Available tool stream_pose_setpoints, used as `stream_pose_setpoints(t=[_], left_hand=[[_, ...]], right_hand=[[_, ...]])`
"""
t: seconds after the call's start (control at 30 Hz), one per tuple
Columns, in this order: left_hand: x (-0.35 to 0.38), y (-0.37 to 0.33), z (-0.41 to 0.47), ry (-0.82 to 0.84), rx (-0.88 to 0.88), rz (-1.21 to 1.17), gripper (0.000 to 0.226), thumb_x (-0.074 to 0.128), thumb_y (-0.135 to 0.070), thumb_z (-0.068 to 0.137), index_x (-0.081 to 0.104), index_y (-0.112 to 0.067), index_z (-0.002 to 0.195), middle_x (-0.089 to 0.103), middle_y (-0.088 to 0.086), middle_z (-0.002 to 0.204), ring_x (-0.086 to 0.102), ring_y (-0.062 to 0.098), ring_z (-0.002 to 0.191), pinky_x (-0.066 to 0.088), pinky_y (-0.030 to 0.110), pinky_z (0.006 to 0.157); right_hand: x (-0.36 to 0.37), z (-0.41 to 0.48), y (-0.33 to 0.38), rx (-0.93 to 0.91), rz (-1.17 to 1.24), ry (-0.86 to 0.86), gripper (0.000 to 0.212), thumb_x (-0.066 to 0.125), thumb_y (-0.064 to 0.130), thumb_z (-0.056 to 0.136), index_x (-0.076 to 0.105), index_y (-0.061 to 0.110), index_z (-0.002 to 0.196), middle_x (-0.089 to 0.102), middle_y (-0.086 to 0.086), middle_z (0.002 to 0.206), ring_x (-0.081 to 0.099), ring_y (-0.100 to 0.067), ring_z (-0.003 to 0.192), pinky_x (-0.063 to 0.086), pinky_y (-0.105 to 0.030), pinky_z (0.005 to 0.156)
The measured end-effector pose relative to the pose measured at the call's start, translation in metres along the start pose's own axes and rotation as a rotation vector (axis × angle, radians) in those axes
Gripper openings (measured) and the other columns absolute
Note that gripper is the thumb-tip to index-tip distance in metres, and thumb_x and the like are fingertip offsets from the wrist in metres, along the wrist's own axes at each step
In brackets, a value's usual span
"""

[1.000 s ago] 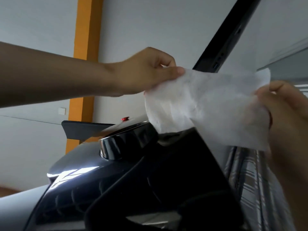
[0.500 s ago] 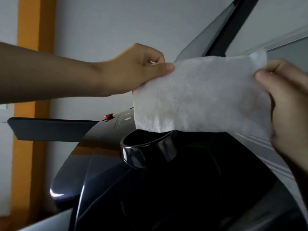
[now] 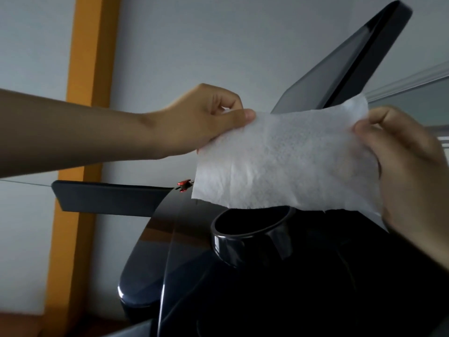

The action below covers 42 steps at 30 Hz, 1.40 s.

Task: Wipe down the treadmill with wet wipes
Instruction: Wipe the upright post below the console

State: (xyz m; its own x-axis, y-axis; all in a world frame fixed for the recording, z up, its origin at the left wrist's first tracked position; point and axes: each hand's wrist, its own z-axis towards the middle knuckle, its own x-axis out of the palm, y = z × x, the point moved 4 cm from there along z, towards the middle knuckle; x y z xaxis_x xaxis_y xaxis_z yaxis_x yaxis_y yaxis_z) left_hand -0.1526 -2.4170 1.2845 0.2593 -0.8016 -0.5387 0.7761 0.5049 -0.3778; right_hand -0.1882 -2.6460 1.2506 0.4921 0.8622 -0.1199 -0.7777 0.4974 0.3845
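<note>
**Wipe stretched over the console**

Head view: my left hand (image 3: 201,122) and right hand (image 3: 408,171) each pinch an upper corner of the wet wipe (image 3: 279,161), spread flat just above the treadmill (image 3: 315,288). Pulling harder could tear it; a slack pinch could drop it into the cup holder (image 3: 250,235).

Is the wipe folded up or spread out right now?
Spread out. The wet wipe hangs as a flat sheet, the left hand pinching its upper left corner and the right hand pinching its right edge.
</note>
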Motion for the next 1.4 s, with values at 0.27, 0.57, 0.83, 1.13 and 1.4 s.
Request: stream_pose_setpoints(t=[0.27, 0.57, 0.83, 1.13, 1.4], left_hand=[[-0.02, 0.006, -0.008, -0.068, -0.037, 0.066, 0.039, 0.055, -0.036, 0.095, 0.062, 0.001, 0.083, 0.055, 0.019, 0.067, 0.047, 0.019, 0.05, 0.038, 0.015, 0.041], [-0.056, 0.033, -0.032, -0.045, -0.058, 0.078, 0.034, 0.054, -0.038, 0.094, 0.064, -0.009, 0.079, 0.061, -0.001, 0.059, 0.054, 0.006, 0.048, 0.04, 0.012, 0.044], [-0.081, 0.075, -0.059, 0.124, -0.013, -0.027, 0.039, 0.057, -0.036, 0.094, 0.061, 0.0, 0.079, 0.048, 0.014, 0.059, 0.041, 0.012, 0.045, 0.035, 0.016, 0.041], [-0.114, 0.097, -0.09, 0.235, 0.046, -0.075, 0.04, 0.059, -0.039, 0.093, 0.059, -0.004, 0.075, 0.038, 0.003, 0.056, 0.032, 0.011, 0.046, 0.029, 0.015, 0.042], [-0.125, 0.129, -0.09, 0.203, -0.009, -0.013, 0.037, 0.058, -0.038, 0.094, 0.063, -0.005, 0.077, 0.046, -0.008, 0.049, 0.039, 0.003, 0.043, 0.034, 0.012, 0.044]], right_hand=[[0.022, 0.017, -0.007, -0.035, 0.129, 0.188, 0.018, 0.055, 0.035, 0.088, 0.062, 0.019, 0.084, 0.057, -0.025, 0.085, 0.057, -0.038, 0.072, 0.051, -0.048, 0.07], [0.059, 0.009, 0.027, -0.015, 0.075, 0.649, 0.052, 0.068, 0.069, 0.07, 0.066, 0.02, 0.089, 0.064, -0.02, 0.06, 0.06, -0.026, 0.045, 0.048, -0.02, 0.048], [0.09, -0.013, 0.072, 0.195, -0.027, 0.757, 0.067, 0.074, 0.08, 0.049, 0.066, 0.02, 0.078, 0.06, -0.023, 0.055, 0.062, -0.034, 0.043, 0.045, -0.018, 0.04], [0.139, -0.042, 0.113, 0.211, -0.192, 0.792, 0.067, 0.057, 0.087, 0.059, 0.063, 0.029, 0.092, 0.069, -0.016, 0.066, 0.065, -0.031, 0.054, 0.048, -0.023, 0.047], [0.185, -0.05, 0.115, 0.146, -0.171, 0.802, 0.024, 0.053, 0.056, 0.069, 0.061, 0.037, 0.079, 0.068, -0.009, 0.06, 0.062, -0.018, 0.049, 0.048, -0.022, 0.049]])
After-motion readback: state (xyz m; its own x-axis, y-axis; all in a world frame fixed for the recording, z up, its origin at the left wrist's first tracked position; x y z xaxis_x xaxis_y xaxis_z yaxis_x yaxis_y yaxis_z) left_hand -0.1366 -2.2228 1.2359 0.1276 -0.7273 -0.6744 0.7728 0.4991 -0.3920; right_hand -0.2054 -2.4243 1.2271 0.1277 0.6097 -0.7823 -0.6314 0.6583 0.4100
